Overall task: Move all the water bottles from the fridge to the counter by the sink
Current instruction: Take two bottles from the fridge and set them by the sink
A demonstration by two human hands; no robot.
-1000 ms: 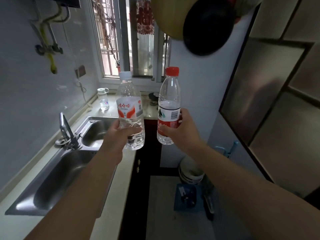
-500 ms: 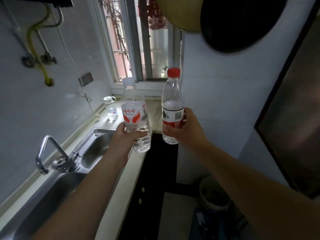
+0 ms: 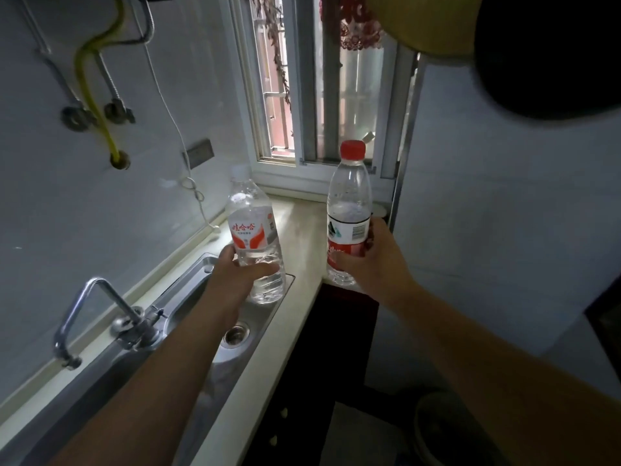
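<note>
Head view now looks down the sink [image 3: 201, 334] toward the window corner, and both bottles have come lower and farther forward than they were half a second ago, when they were held up in the air in front of the window. The left hand [image 3: 235, 280] has its fingers clamped round the lower body of the white-cap bottle [image 3: 253, 237], whose base now hangs over the far end of the sink, just beside the surface [image 3: 302, 230]; I cannot tell whether it touches anything. The right hand [image 3: 369, 264] has its fingers wrapped round the red label of the red-cap bottle [image 3: 349, 213], and that bottle's base now sits at or just above the front edge of the surface; contact is not clear. Both bottles are upright. The small bottle that stood at the far end of the surface a moment ago is now hidden behind the white-cap bottle or out of sight.

As I judge it, this is the set-down: the carry is about done, and both bottles need only go a little farther onto the surface before release.
</note>
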